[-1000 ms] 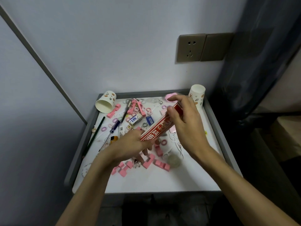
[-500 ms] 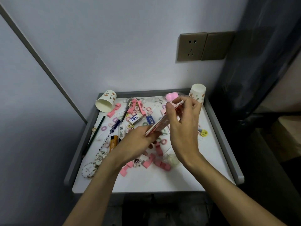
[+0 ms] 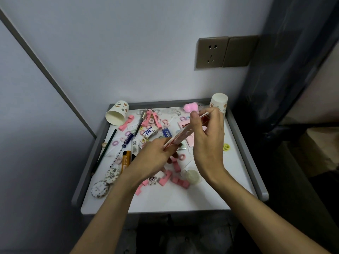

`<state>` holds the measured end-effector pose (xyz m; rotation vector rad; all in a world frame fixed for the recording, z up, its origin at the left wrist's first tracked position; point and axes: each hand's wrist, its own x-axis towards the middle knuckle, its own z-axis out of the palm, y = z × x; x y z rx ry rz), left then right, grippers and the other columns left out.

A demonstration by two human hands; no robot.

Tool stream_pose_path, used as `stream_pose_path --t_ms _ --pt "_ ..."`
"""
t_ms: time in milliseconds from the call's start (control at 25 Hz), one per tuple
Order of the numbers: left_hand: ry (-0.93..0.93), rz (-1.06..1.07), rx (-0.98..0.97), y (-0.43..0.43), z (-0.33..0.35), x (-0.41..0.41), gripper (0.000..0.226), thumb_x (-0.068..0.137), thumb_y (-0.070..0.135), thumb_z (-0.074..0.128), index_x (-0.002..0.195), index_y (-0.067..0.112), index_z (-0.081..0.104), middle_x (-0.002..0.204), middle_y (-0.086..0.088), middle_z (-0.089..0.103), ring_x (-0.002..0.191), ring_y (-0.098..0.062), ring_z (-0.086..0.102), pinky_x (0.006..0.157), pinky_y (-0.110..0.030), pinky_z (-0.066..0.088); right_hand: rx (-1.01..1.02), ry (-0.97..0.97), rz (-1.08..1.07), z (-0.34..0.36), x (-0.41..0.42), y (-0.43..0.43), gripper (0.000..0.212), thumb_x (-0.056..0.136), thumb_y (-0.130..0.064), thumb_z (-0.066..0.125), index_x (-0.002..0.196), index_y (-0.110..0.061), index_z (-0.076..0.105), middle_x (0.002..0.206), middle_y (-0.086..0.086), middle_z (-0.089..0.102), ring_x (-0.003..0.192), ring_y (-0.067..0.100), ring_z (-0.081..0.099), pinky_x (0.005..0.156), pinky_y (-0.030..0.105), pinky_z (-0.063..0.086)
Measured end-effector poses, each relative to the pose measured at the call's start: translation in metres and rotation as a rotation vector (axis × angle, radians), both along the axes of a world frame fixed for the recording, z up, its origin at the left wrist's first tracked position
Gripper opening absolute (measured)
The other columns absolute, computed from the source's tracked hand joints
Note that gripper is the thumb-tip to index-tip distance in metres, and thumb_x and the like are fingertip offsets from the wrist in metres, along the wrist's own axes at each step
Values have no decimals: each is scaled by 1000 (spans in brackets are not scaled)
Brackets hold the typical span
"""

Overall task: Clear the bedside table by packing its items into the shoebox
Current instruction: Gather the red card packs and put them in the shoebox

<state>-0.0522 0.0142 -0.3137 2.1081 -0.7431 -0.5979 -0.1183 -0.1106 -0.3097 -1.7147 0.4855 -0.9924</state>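
The red pack [image 3: 178,138] is turned since a second ago. Back then its flat red face with the writing looked up. Now only its thin edge shows. The two hands are a bit higher over the mess than they were.

The left hand [image 3: 154,158] pinches the near, low end of the red pack with curled fingers. The right hand [image 3: 207,142] pinches the far, high end between thumb and fingertips, and its other fingers are bent over the top. The pack slants up from left to right and is in the air, above the middle of the worktop [image 3: 165,198].

The rest of the things lie on the white worktop, which has a grey rim. A paper cup [image 3: 117,114] lies on its side in the far left corner. A second paper cup [image 3: 219,103] stands in the far right corner, with a fluffy pink thing [image 3: 190,107] just beside it. On the left are a dark pencil [image 3: 107,147], a screwdriver [image 3: 124,145] with a blue handle and an orange lighter [image 3: 126,160]. Two round flowery discs [image 3: 100,188] lie touching near the front left. A white and blue eraser [image 3: 150,132] lies past the left hand. Pink blocks [image 3: 180,182] and small pink rings are spread all around. A small yellow thing [image 3: 227,147] lies alone on the right.

A brown wall socket [image 3: 212,52] is on the wall behind.
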Motion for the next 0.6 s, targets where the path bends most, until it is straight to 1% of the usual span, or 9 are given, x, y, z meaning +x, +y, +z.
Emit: stream_pose_path --t_ms 80,120,160,280,320,400,480,560,600 --pt "-61 -31 40 -3 4 -7 21 102 30 49 86 40 56 65 21 66 50 7 59 43 -14 45 50 -7 7 5 -10 -4 25 99 -34 49 89 -11 47 93 6 49 85 24 50 77 44 47" --pt "-71 -48 57 -4 6 -13 20 102 30 49 86 39 56 63 27 65 49 8 58 42 -12 42 73 -7 16 9 -16 -5 24 100 -33 48 88 -12 47 92 8 50 84 27 51 76 48 47" --pt "-79 -63 71 -6 10 -18 17 102 31 49 89 37 58 63 26 65 52 7 59 43 -12 41 81 -3 20 13 -23 -6 21 100 -32 47 89 -15 47 91 7 51 82 26 51 74 49 48" --pt "-119 -117 102 -16 34 -33 17 100 36 51 101 26 65 74 11 68 65 -4 65 50 -19 44 53 -3 6 40 -43 -15 16 99 -29 48 85 -19 48 86 4 51 76 19 49 69 42 45" --pt "-119 -130 105 -21 45 -39 21 100 37 52 103 22 65 76 8 69 64 -5 66 49 -21 46 58 5 0 53 -50 -20 18 98 -28 49 82 -18 48 84 4 51 75 17 48 69 38 43" --pt "-92 -152 74 -30 71 -53 23 99 37 54 103 19 67 78 3 70 62 -7 67 50 -28 54 66 21 -6 84 -68 -33 24 96 -29 52 77 -15 46 80 4 48 71 15 45 68 37 41" --pt "-37 -193 17 -39 98 -72 22 98 34 56 104 17 68 84 -2 73 71 -17 71 60 -38 59 27 20 -19 118 -93 -45 26 93 -31 54 74 -14 46 77 4 50 69 14 46 66 36 41" --pt "44 -232 -85 -52 121 -95 17 98 25 58 105 14 68 86 -6 75 77 -22 73 62 -37 60 -37 21 -62 148 -126 -60 28 92 -36 55 75 -15 48 77 4 54 68 14 50 66 36 45" --pt "72 -245 -135 -59 130 -104 14 98 20 58 105 12 67 86 -7 75 76 -21 73 61 -33 59 -46 23 -78 159 -139 -68 29 91 -40 55 77 -15 50 78 5 57 70 17 55 69 40 49"
